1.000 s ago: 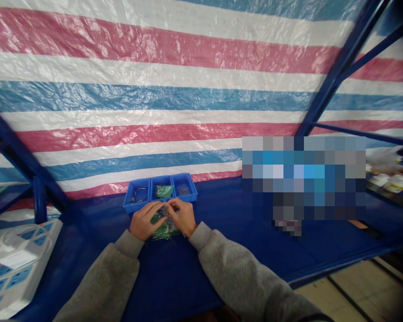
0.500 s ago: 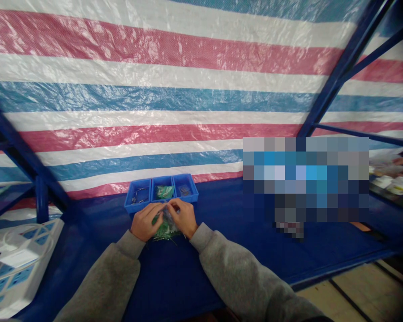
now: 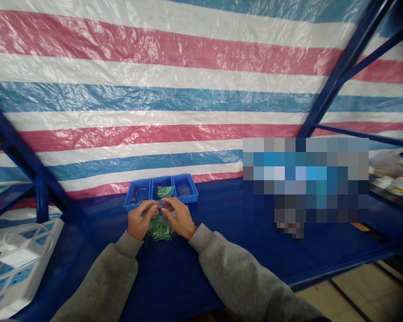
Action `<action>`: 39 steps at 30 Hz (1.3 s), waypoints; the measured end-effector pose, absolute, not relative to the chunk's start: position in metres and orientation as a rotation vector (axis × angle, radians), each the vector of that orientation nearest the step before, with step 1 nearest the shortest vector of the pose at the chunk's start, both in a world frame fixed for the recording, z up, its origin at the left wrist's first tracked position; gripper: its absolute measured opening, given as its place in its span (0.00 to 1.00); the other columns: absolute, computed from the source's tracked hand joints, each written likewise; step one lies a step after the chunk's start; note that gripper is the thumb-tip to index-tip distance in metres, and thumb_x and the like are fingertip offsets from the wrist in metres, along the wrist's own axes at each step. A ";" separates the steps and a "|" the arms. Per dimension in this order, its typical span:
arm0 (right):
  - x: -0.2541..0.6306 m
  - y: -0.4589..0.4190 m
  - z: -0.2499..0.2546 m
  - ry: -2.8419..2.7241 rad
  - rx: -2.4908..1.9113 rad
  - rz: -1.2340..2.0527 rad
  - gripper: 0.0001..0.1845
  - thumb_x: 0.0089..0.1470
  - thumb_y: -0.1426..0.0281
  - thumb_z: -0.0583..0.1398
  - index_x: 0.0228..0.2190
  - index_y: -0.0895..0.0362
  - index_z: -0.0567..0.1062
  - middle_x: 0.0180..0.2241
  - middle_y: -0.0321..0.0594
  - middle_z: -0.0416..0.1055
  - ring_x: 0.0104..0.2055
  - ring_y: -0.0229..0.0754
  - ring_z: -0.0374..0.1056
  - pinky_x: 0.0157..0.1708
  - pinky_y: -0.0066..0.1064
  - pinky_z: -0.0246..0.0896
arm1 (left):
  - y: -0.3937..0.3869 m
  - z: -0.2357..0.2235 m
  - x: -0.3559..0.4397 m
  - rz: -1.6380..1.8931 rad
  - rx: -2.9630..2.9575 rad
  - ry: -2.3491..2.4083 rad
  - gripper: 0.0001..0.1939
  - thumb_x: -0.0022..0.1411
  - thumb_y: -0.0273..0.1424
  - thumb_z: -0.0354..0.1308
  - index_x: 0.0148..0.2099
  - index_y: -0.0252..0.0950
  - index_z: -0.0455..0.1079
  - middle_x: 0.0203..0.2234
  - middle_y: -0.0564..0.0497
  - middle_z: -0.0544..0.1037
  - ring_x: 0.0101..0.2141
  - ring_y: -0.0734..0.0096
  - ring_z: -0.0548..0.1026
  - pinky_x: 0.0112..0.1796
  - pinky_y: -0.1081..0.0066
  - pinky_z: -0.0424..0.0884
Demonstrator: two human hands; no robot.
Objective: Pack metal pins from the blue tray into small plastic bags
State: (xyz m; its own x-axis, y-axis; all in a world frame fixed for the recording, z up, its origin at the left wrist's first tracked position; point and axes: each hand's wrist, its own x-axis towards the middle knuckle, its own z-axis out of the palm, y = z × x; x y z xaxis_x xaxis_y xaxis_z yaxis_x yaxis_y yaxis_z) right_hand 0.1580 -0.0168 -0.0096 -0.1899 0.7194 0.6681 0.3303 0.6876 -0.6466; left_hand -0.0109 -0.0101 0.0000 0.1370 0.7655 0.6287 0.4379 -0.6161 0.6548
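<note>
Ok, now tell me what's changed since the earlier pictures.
The left hand has shifted slightly left; the right hand has uncurled its fingers, which now reach a little further left above the green pile. Whether either took hold of or let go of anything is too small to tell. The tray and power strip stayed put.

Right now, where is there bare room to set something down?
Bare tabletop shows between the right hand and the pixelated area, and between the left sleeve and the power strip. It is crowded between right hand and left hand, around the green heap, with the blue tray close beyond.
</note>
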 end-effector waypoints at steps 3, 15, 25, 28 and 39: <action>0.157 -0.016 -0.010 -1.825 -0.816 0.430 0.14 0.59 0.68 0.52 0.46 0.54 0.69 0.41 0.42 0.70 0.40 0.39 0.66 0.41 0.29 0.63 | -0.010 0.000 -0.011 1.437 2.043 1.096 0.09 0.61 0.33 0.52 0.40 0.34 0.70 0.27 0.51 0.75 0.21 0.76 0.71 0.22 0.76 0.69; 0.158 -0.016 -0.011 -1.743 -0.842 0.445 0.11 0.59 0.67 0.53 0.37 0.56 0.74 0.35 0.41 0.70 0.35 0.37 0.66 0.36 0.26 0.63 | -0.007 -0.002 -0.009 1.326 1.976 1.198 0.13 0.59 0.36 0.54 0.44 0.35 0.63 0.14 0.59 0.69 0.14 0.77 0.66 0.18 0.77 0.62; 0.158 -0.017 -0.009 -1.715 -0.938 0.387 0.12 0.59 0.66 0.52 0.29 0.57 0.73 0.28 0.39 0.69 0.29 0.36 0.64 0.32 0.26 0.60 | -0.011 0.008 -0.009 1.263 2.219 1.274 0.14 0.60 0.36 0.52 0.28 0.35 0.72 0.14 0.56 0.71 0.16 0.77 0.68 0.20 0.77 0.64; 0.158 -0.017 -0.009 -1.720 -0.948 0.369 0.11 0.58 0.68 0.52 0.29 0.57 0.72 0.27 0.38 0.68 0.29 0.36 0.63 0.31 0.26 0.59 | -0.010 0.006 -0.010 1.326 2.278 1.339 0.14 0.60 0.36 0.53 0.27 0.35 0.73 0.14 0.56 0.71 0.17 0.76 0.69 0.22 0.77 0.65; 0.158 -0.017 -0.010 -1.720 -0.939 0.406 0.09 0.56 0.68 0.53 0.32 0.56 0.73 0.28 0.38 0.69 0.27 0.36 0.63 0.30 0.26 0.59 | -0.013 0.009 -0.011 1.394 2.402 1.306 0.14 0.59 0.37 0.54 0.26 0.35 0.72 0.20 0.52 0.75 0.22 0.73 0.72 0.28 0.74 0.68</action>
